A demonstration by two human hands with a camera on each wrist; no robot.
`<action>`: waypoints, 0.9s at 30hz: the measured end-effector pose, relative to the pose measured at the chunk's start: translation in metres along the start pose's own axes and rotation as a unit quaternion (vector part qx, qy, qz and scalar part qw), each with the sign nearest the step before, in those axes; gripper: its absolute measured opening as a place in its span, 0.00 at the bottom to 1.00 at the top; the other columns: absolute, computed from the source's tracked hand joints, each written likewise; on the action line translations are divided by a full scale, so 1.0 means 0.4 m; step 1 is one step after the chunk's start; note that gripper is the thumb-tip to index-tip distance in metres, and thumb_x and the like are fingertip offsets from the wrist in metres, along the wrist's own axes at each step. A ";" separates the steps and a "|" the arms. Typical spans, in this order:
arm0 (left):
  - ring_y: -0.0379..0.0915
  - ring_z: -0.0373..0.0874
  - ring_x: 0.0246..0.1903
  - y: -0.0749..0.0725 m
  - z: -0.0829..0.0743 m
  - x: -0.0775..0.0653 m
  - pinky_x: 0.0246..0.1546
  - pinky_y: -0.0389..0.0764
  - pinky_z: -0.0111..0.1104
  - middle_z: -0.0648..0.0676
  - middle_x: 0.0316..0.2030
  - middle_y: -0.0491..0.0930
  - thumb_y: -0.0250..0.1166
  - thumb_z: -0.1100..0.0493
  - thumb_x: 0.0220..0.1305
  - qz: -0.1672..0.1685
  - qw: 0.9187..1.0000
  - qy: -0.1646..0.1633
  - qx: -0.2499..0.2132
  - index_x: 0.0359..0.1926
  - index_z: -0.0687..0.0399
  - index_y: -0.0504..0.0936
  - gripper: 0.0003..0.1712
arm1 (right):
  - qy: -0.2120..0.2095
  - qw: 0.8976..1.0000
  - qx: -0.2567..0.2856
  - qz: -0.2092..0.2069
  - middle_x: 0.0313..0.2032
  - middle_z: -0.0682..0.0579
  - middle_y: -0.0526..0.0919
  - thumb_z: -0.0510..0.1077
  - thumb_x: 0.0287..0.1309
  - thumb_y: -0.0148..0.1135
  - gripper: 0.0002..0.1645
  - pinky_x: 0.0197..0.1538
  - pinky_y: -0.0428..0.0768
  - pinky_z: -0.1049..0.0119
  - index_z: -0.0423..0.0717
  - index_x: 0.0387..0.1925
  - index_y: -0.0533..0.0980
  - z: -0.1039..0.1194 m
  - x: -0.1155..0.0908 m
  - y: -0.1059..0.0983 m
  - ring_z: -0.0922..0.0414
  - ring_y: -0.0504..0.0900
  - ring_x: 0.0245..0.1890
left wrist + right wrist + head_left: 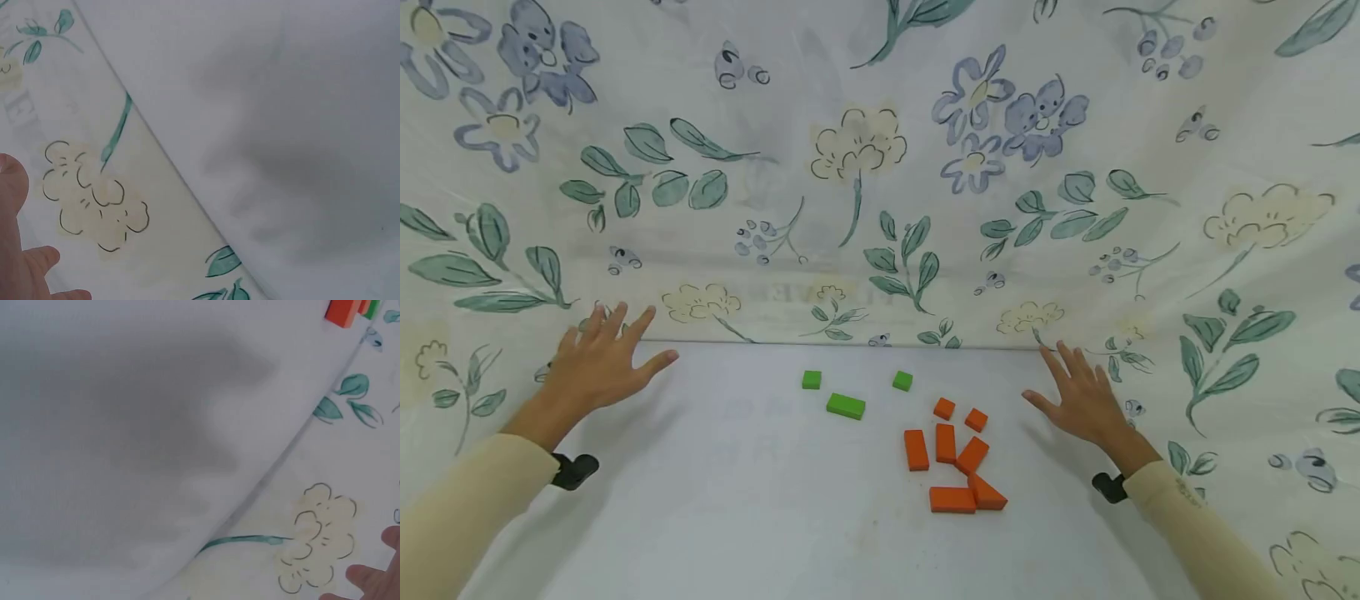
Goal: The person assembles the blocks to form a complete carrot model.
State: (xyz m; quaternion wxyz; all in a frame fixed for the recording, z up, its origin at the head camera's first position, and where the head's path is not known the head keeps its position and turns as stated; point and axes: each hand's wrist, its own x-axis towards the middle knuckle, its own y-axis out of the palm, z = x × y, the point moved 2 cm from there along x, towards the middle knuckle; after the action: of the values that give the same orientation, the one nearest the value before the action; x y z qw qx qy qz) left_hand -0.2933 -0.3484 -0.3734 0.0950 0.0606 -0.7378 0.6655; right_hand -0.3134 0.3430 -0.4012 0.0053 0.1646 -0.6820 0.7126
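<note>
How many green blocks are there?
3: a small green block leftmost, another small green block rightmost, and a longer green block between them, slightly lower in the head view.

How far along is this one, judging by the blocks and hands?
Apparently done: three green blocks lie apart from seven orange blocks on the white table. In hand: nothing; the left hand and right hand are spread, touching no block. Remaining, perhaps: arranging, since both groups lie loosely scattered.
</note>
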 end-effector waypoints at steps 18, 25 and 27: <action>0.44 0.76 0.72 0.009 -0.116 -0.004 0.65 0.49 0.70 0.74 0.74 0.51 0.58 0.31 0.66 0.016 0.999 0.040 0.002 0.77 0.61 0.52 0.54 | -0.051 0.997 0.038 -0.032 0.73 0.35 0.58 0.64 0.60 0.65 0.52 0.65 0.66 0.32 0.44 0.76 0.57 0.086 -0.010 -0.016 0.34 0.63 0.70; 0.48 0.75 0.71 0.007 -0.154 -0.002 0.62 0.54 0.72 0.72 0.74 0.51 0.56 0.29 0.66 0.023 0.999 0.043 -0.014 0.78 0.59 0.52 0.54 | -0.051 0.996 0.070 -0.014 0.73 0.35 0.59 0.64 0.60 0.65 0.54 0.66 0.65 0.33 0.44 0.77 0.54 0.108 -0.018 -0.018 0.34 0.62 0.71; 0.50 0.75 0.70 0.009 -0.168 -0.002 0.61 0.57 0.72 0.72 0.74 0.52 0.57 0.30 0.66 0.026 0.998 0.046 -0.019 0.78 0.58 0.52 0.53 | -0.057 0.995 0.080 -0.009 0.73 0.36 0.60 0.65 0.60 0.65 0.54 0.66 0.66 0.34 0.44 0.77 0.54 0.118 -0.020 -0.021 0.35 0.62 0.71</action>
State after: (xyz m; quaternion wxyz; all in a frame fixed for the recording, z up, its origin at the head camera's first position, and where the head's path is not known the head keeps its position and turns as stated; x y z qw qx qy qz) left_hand -0.2895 -0.2814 -0.3705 0.1129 0.0088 -0.7466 0.6555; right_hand -0.2932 0.2993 -0.3943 -0.0402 0.2107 -0.6202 0.7545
